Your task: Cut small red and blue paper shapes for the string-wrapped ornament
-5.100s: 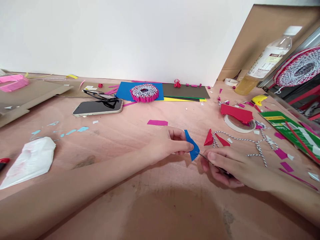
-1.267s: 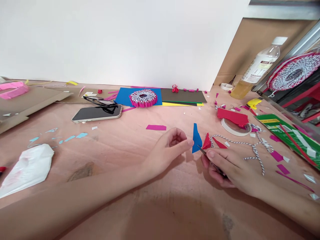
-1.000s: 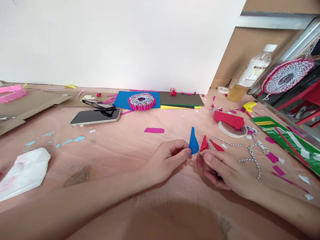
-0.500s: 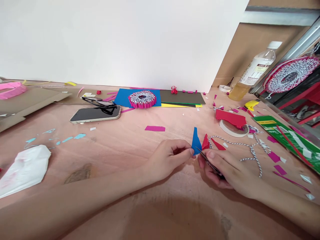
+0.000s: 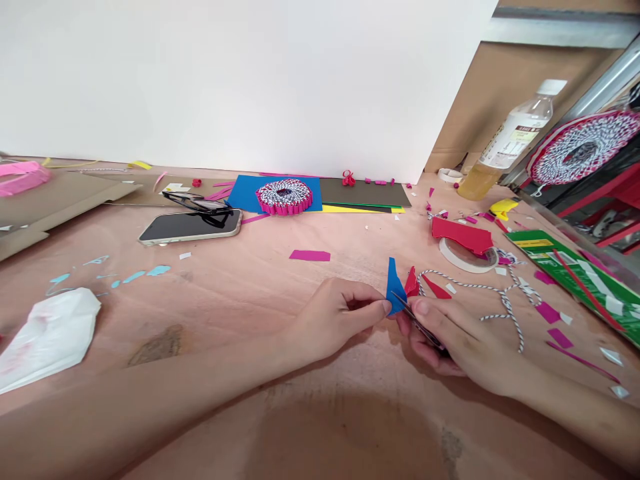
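Between thumb and fingers, my left hand pinches a small, pointed scrap of blue paper by its lower edge. My right hand is closed around a thin, dark cutting tool that looks like small scissors; their handles are mostly hidden in the palm. The blades lie against the blue paper's right side, close to my left thumb. Just behind my right fingers are red paper pieces and a black-and-white twisted cord that trails to the right across the table.
A tape roll with red foam on it lies right, near a bottle and a green sheet. Behind are a round coiled piece on blue card, a phone and glasses. White tissue lies left.
The blue paper and my left fingertips have shifted slightly to the right, and the paper has turned a little against the blades. My right hand has hardly moved.
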Available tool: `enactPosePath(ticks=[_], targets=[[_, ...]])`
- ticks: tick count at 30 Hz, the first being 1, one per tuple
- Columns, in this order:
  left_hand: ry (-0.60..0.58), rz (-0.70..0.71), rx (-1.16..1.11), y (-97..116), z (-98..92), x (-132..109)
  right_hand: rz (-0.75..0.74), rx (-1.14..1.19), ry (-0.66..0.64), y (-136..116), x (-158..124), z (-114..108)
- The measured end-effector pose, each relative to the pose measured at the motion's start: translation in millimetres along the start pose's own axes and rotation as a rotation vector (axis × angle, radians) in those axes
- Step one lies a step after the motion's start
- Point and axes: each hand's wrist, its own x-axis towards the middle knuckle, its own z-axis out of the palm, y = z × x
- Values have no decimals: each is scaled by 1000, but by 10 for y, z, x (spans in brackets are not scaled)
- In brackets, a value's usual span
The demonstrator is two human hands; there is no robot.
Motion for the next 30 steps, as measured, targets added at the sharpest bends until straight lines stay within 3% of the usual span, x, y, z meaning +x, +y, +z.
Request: enactPosePath(ticks=[8, 16, 30], targets=[[39, -1, 5, -8, 2, 5, -21, -29, -13, -20, 10, -1], [203, 8, 19, -26, 1, 9, 31, -70, 6, -27, 15, -10], [196, 55, 113, -8, -5, 10, 59, -1, 7, -36, 30, 13]])
